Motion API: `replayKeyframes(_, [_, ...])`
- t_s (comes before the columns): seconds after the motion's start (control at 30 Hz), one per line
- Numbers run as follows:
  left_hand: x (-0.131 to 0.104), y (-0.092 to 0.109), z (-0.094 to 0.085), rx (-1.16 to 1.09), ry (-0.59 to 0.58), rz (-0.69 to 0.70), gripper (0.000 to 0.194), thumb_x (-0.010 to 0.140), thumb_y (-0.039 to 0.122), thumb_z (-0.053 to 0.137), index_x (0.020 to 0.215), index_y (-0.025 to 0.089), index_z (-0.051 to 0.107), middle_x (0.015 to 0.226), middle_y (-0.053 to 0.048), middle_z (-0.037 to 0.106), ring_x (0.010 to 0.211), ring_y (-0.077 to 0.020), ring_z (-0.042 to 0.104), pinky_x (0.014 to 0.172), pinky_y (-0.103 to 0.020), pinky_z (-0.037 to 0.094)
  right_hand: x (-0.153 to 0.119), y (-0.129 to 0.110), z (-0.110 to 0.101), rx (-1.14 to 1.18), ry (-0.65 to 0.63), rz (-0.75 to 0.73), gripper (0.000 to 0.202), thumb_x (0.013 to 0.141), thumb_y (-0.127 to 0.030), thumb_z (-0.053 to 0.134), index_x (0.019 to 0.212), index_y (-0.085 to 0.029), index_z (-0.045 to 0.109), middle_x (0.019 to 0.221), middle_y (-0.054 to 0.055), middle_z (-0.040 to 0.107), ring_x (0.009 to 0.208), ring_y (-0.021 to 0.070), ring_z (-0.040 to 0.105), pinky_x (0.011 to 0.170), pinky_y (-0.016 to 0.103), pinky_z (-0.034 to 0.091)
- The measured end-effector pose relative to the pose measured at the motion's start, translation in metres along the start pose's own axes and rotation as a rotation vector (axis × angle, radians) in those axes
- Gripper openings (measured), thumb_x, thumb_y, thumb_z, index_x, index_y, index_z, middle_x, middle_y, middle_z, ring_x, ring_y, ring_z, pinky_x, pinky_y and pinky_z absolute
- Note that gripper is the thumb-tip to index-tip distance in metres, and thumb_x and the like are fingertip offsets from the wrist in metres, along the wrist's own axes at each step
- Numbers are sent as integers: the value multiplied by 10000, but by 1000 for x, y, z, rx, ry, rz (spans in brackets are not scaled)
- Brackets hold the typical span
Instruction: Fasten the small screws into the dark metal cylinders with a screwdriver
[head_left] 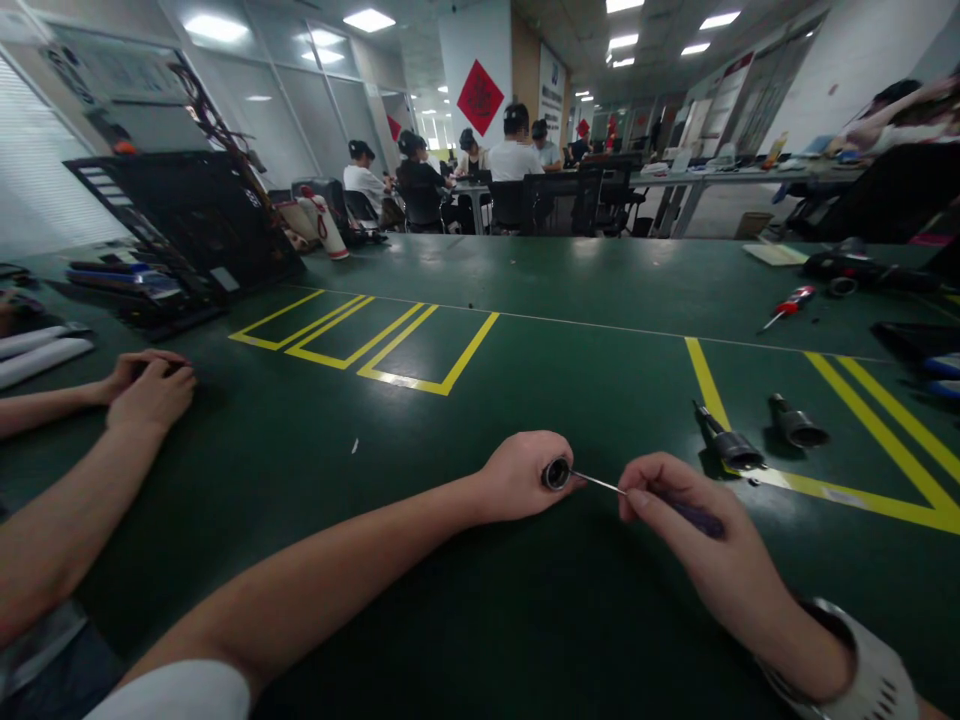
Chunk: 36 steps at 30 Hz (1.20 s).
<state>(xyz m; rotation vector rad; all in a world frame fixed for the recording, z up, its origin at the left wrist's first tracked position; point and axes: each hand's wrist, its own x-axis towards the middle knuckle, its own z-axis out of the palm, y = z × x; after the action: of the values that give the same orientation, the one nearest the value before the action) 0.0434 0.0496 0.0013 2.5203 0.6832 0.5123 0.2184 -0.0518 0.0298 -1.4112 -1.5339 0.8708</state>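
Note:
My left hand point(523, 476) is wrapped round a dark metal cylindrical part point(556, 473), its round open end facing me. My right hand point(675, 510) grips the dark handle of a thin screwdriver point(598, 483), whose shaft points left. The shaft's tip reaches the edge of the cylindrical part; whether it is inside cannot be made out. To the right of my hands, a metal drill-like part with a cup-shaped end point(736, 450) lies on the green table point(420, 620), and a similar cup-shaped part point(801, 428) lies beyond it.
Another person's hands point(154, 388) rest at the left of the table. Yellow tape point(401, 381) marks its surface. A red-handled screwdriver point(796, 301) lies at the back right. A black rack point(202, 225) and a white cup point(324, 225) stand at the back left.

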Motion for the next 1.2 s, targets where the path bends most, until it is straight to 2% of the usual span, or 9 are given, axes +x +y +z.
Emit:
replayKeyframes(0.17, [3,-2,3,95,-64,58,154,825,288,524,737,162,524,711,-7,553,670,-120,512,615,-240,398,-12,-6,6,-294,-58,-239,113,812,-198,442,785,-209,552,724,33,590,660,179,557,573,306,443])
replayKeyframes(0.27, [3,-1,3,134,-94,95,147,836,258,498,727,165,529,717,-12,551,684,-126,503,626,-249,388,-16,-9,8,-366,-111,-280,106,809,-180,434,794,-202,536,754,50,576,688,193,542,602,337,435])
replayKeyframes(0.37, [2,1,3,155,-119,133,149,841,243,488,722,164,531,718,-14,547,684,-126,495,620,-250,374,-14,-8,7,-262,-106,-200,135,816,-209,428,748,-202,543,712,38,573,659,188,540,581,330,424])
replayKeyframes(0.57, [1,4,1,81,-162,123,116,836,239,512,752,160,527,755,-14,558,714,-122,507,641,-242,383,-4,7,-1,115,-58,120,166,791,-252,475,686,-215,597,677,26,611,670,197,570,603,330,434])
replayKeyframes(0.73, [3,2,1,-1,-129,35,136,834,269,530,759,157,517,770,-9,559,726,-120,516,666,-248,413,-1,5,-18,285,189,-44,125,746,-230,487,673,-238,588,670,37,580,624,200,543,531,327,439])
replayKeyframes(0.83, [3,2,1,-12,-127,44,146,831,276,536,756,153,516,764,-10,555,717,-119,513,667,-251,416,9,6,-31,12,363,-177,119,791,-234,480,821,-257,593,786,48,606,733,219,574,636,365,466])
replayKeyframes(0.93, [3,2,1,0,-125,49,144,827,275,545,760,151,515,765,-7,550,714,-115,509,653,-244,412,23,19,-39,-609,271,-294,172,820,-265,455,893,-207,599,921,104,624,897,285,564,769,455,443])
replayKeyframes(1.03, [3,3,0,30,-155,47,147,831,281,541,773,147,519,771,-7,546,712,-114,504,643,-239,408,32,37,-43,-1028,160,-258,206,815,-223,422,914,-163,592,966,140,619,888,329,563,706,484,456])
replayKeyframes(1.2, [2,4,-1,43,-164,50,151,833,279,540,782,137,525,778,-9,547,709,-110,502,635,-234,401,33,53,-48,-1085,73,-258,197,787,-137,442,934,-131,573,978,143,600,859,288,555,723,433,480])
